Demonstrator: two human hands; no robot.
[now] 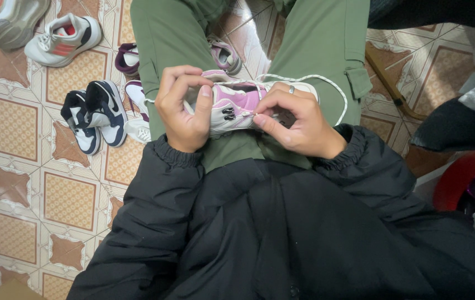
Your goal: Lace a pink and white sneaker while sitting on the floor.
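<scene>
A small pink and white shoe (pixel 237 105) lies across my lap on green trousers (pixel 310 44). My left hand (pixel 182 108) grips the shoe's left end, thumb on top. At the shoe's right side my right hand (pixel 298 119), with a ring on one finger, pinches the white lace (pixel 326 83) near the metal hooks. The lace loops out to the right over my thigh. Black jacket sleeves cover both wrists.
On the patterned tile floor (pixel 15 166) to the left stand a navy and white pair of shoes (pixel 96 114), a white and red shoe (pixel 62 39), a grey shoe (pixel 12 22) and purple shoes (pixel 129 58). Another pink shoe (pixel 223 55) lies between my legs. Dark and red objects (pixel 460 166) sit at the right.
</scene>
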